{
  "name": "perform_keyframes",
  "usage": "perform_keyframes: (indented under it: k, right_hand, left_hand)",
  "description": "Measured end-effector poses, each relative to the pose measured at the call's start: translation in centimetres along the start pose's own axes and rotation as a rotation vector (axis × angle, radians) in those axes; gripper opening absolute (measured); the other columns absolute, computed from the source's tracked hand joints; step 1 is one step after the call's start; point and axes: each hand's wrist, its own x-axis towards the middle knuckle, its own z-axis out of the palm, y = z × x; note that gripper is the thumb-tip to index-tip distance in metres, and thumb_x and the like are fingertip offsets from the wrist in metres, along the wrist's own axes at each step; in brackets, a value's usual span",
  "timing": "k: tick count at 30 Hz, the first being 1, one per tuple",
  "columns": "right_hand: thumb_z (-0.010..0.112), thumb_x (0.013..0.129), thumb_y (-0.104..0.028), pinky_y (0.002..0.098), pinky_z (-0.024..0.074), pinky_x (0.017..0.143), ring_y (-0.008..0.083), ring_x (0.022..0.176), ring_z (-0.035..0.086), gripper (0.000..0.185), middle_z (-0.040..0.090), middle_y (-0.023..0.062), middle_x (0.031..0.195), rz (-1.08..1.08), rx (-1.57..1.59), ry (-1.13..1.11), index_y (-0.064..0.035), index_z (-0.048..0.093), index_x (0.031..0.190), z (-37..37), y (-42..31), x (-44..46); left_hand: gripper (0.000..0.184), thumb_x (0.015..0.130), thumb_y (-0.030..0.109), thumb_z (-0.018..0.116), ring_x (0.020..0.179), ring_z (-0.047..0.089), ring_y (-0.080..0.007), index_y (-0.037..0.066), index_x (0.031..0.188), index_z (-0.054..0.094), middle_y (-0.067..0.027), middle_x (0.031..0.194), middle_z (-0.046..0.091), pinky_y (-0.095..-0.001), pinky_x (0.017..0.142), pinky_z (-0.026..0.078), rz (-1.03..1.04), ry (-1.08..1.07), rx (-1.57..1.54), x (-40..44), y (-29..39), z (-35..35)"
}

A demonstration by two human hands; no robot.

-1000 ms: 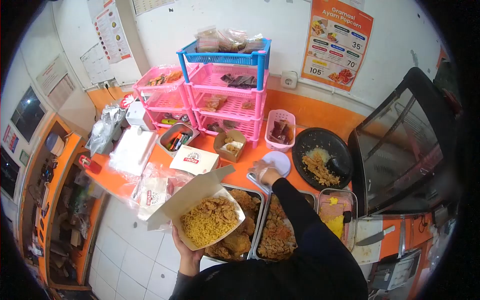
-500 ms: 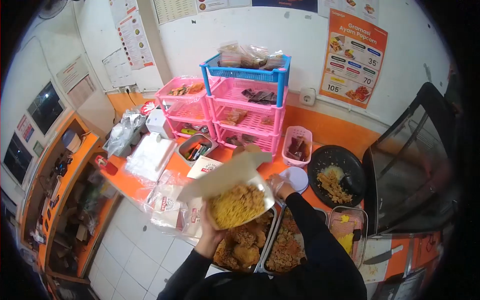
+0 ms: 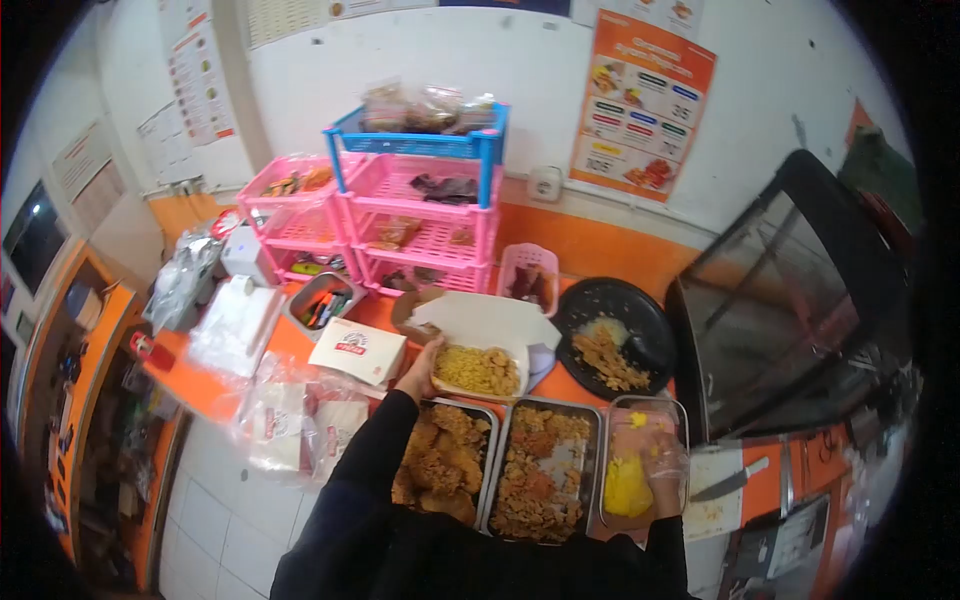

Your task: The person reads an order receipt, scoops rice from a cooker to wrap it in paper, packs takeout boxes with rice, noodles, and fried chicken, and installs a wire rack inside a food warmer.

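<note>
An open cardboard food box (image 3: 488, 320) sits behind the metal trays, lid raised. Yellow rice (image 3: 470, 370) and pieces of fried food fill it. My left hand (image 3: 424, 370) grips the box's left side. At the right, my right hand (image 3: 663, 462), in a clear plastic glove, is over a metal tray (image 3: 612, 412) beside yellow shredded food (image 3: 627, 488). Its fingers are blurred, and whether they hold anything is not visible. Two more trays hold large fried pieces (image 3: 445, 455) and smaller fried bits (image 3: 540, 465).
A black pan (image 3: 650, 315) with fried scraps stands behind the trays. Right of them lies a knife (image 3: 730, 480) on a board, near a glass-sided case (image 3: 770, 310). A closed box (image 3: 357, 350), a pen tray (image 3: 325, 300) and pink racks (image 3: 430, 235) stand left and behind.
The food box has gone from tilted in the air to level behind the trays. My right hand has left the box area and moved right to the tray of yellow food.
</note>
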Motion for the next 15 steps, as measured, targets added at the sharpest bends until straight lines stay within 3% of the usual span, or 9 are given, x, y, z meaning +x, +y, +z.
perform_keyframes:
  k: [1, 3, 5, 7, 9, 13, 15]
  right_hand:
    - [0.068, 0.072, -0.022, 0.0439, 0.0482, 0.078, 0.0372, 0.089, 0.059, 0.028, 0.063, 0.0169, 0.091, 0.048, -0.03, -0.055, -0.0065, 0.064, 0.096, -0.4, 1.8, -0.8]
    - [0.067, 0.071, -0.018, 0.0447, 0.048, 0.079, 0.0375, 0.09, 0.059, 0.029, 0.063, 0.0179, 0.091, 0.174, -0.089, -0.175, -0.0061, 0.064, 0.097, -1.3, 4.4, -3.6]
    - [0.066, 0.071, -0.016, 0.0446, 0.047, 0.08, 0.0374, 0.092, 0.057, 0.031, 0.061, 0.0196, 0.098, 0.119, -0.137, -0.059, -0.0051, 0.061, 0.099, -0.9, 5.5, -6.0]
    - [0.066, 0.075, -0.019, 0.0458, 0.0464, 0.08, 0.0385, 0.091, 0.056, 0.029, 0.06, 0.0201, 0.095, 0.279, -0.082, -0.154, -0.0043, 0.06, 0.1, -1.1, 4.7, -5.6]
    - [0.065, 0.076, -0.018, 0.0459, 0.0463, 0.079, 0.039, 0.091, 0.056, 0.031, 0.059, 0.0202, 0.094, 0.248, -0.193, -0.101, -0.0037, 0.058, 0.103, -0.3, 4.5, -5.2]
    - [0.065, 0.077, -0.02, 0.0462, 0.0461, 0.08, 0.0398, 0.091, 0.056, 0.047, 0.055, 0.0209, 0.103, 0.193, -0.364, -0.048, -0.0061, 0.049, 0.119, 0.7, 4.3, -3.5]
    - [0.065, 0.077, -0.021, 0.0448, 0.0452, 0.083, 0.0387, 0.097, 0.055, 0.054, 0.053, 0.0199, 0.109, 0.279, -0.386, -0.129, -0.0073, 0.045, 0.124, 1.5, 4.9, -2.2]
  left_hand:
    - [0.062, 0.086, 0.052, 0.051, 0.115, 0.053, -0.0332, 0.007, 0.129, 0.046, -0.0166, 0.127, 0.053, -0.0521, 0.097, 0.042, 0.094, 0.01, 0.038, -0.5, -0.1, 1.5]
    - [0.061, 0.086, 0.05, 0.051, 0.115, 0.053, -0.0355, 0.007, 0.129, 0.046, -0.0175, 0.127, 0.053, -0.0561, 0.094, 0.043, -0.035, 0.043, -0.082, -0.8, 0.8, 1.9]
    - [0.06, 0.086, 0.049, 0.05, 0.113, 0.054, -0.0367, 0.007, 0.128, 0.047, -0.017, 0.125, 0.054, -0.0586, 0.091, 0.044, 0.026, 0.039, -0.133, -0.8, 0.9, 1.0]
    - [0.059, 0.086, 0.051, 0.048, 0.113, 0.054, -0.0366, 0.008, 0.127, 0.049, -0.0164, 0.125, 0.055, -0.0588, 0.091, 0.044, 0.182, 0.06, -0.025, -1.3, 1.3, -0.8]
    - [0.061, 0.086, 0.053, 0.047, 0.113, 0.054, -0.0363, 0.01, 0.129, 0.047, -0.0158, 0.128, 0.052, -0.0588, 0.092, 0.044, 0.189, 0.242, 0.066, -1.6, 2.0, -0.7]
    - [0.066, 0.086, 0.06, 0.044, 0.117, 0.051, -0.0342, 0.013, 0.133, 0.042, -0.0137, 0.129, 0.05, -0.0584, 0.092, 0.044, 0.158, 0.233, 0.129, -3.6, 2.3, 1.1]
    - [0.068, 0.085, 0.062, 0.045, 0.116, 0.052, -0.0339, 0.014, 0.133, 0.042, -0.0124, 0.129, 0.051, -0.0572, 0.091, 0.044, 0.188, 0.209, 0.112, -2.6, 2.9, -0.6]
